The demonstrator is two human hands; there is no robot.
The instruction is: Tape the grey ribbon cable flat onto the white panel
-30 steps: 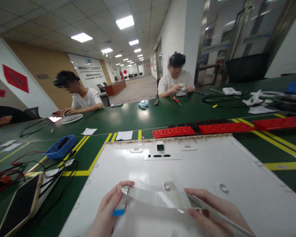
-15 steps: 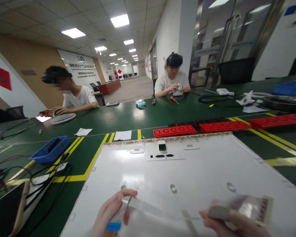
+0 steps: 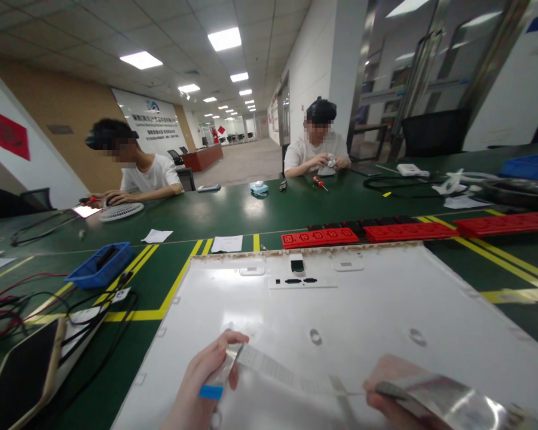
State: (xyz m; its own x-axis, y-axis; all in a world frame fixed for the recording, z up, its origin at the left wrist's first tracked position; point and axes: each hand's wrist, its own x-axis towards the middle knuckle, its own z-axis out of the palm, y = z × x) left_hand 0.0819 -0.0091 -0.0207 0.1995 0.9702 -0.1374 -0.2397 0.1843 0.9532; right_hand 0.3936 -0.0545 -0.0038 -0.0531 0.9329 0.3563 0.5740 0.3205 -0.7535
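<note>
A thin flat ribbon cable (image 3: 271, 368), pale and silvery with a blue end tab (image 3: 211, 392), stretches between my hands above a large white plastic panel (image 3: 367, 304). My left hand (image 3: 201, 376) pinches it near the blue end, where the cable bends down. On the other side my right hand (image 3: 388, 385) is closed on its far part. From there a shiny silver section (image 3: 457, 401) runs toward the lower right, blurred at its end. Round holes and a cut-out connector strip (image 3: 302, 283) show in the panel.
Red slotted strips (image 3: 320, 237) lie past the panel's far edge. At left are a blue tray (image 3: 101, 266), tangled cables and a phone (image 3: 24, 376). Two people (image 3: 146, 173) (image 3: 316, 146) work across the green table, a red screwdriver (image 3: 320, 183) near one.
My right hand has turned a little, and the silver section now extends farther to the lower right. My left hand keeps its pinch. The whole view has shifted slightly.
</note>
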